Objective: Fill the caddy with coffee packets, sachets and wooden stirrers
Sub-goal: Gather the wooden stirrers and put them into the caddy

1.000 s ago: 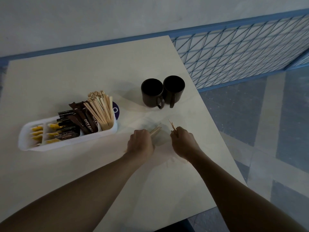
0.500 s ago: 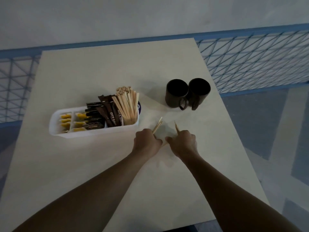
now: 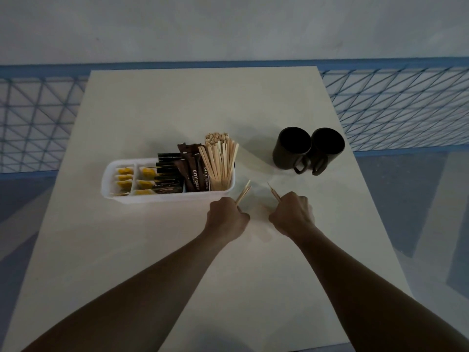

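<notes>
A white caddy (image 3: 167, 198) lies left of centre on the table. Its left compartments hold yellow sachets (image 3: 124, 177), the middle holds dark coffee packets (image 3: 195, 171), and the right end holds a bundle of wooden stirrers (image 3: 220, 161) standing on end. My left hand (image 3: 225, 221) is closed on a few stirrers (image 3: 243, 191) that stick up just off the caddy's right end. My right hand (image 3: 291, 214) is closed on a few more stirrers (image 3: 274, 192), a short way to the right.
Two dark mugs (image 3: 307, 149) stand side by side at the right of the pale table (image 3: 177, 102). A blue mesh railing (image 3: 396, 107) runs behind the table. The floor drops away past the table's right edge.
My head has turned left, so the caddy and mugs sit further right in view. Both hands stay closed on their stirrers, now slightly further apart beside the caddy's right end.
</notes>
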The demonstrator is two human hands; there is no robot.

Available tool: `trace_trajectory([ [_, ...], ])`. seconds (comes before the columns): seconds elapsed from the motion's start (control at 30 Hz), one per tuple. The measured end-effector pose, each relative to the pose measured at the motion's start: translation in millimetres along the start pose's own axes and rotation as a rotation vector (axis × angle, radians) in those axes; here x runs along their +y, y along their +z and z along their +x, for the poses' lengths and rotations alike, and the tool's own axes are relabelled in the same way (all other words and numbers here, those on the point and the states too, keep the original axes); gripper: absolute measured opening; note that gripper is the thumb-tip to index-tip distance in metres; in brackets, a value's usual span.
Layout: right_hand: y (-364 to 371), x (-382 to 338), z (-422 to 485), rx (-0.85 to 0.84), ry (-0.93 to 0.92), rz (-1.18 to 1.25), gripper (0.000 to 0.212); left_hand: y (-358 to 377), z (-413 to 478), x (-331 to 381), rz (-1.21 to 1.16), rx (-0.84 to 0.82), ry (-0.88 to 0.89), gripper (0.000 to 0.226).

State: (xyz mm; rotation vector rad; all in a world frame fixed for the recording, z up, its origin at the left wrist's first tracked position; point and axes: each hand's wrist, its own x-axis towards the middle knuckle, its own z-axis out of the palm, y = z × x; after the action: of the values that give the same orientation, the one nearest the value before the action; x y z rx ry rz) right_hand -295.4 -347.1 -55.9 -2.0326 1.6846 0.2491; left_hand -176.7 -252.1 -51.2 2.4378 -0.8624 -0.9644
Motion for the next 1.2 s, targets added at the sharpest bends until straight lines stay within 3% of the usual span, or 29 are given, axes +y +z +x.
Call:
trace_trajectory([
  [0.27,-0.6,2.0,-6.5,-0.058,-0.082,0.036,0.021,-11.3,-2.9,8.4,-0.029,-0.169,0.033,0.036],
  [0.43,-6.2,-0.2,-7.3,-0.129,-0.113,0.207,0.012,-20.3,-2.9,15.0,-0.213,-0.233,0.067,0.042],
  [0.7,-40.3,-45.4,3.4,-0.155,-0.094,0.738,0.021,-43.9,1.8,28.2,-0.557,-0.251,0.13,0.029],
  [1.0,-64.1,-98.0,15.4,-0.167,-0.138,1.18,0.02,-93.2,17.7,41.2,-0.853,-0.042,0.233,0.018],
  [1.2,-61.8,-125.9,15.1,-0.148,-0.19,1.326,0.022,-102.3,32.4,28.3,-0.805,0.202,0.242,0.014],
])
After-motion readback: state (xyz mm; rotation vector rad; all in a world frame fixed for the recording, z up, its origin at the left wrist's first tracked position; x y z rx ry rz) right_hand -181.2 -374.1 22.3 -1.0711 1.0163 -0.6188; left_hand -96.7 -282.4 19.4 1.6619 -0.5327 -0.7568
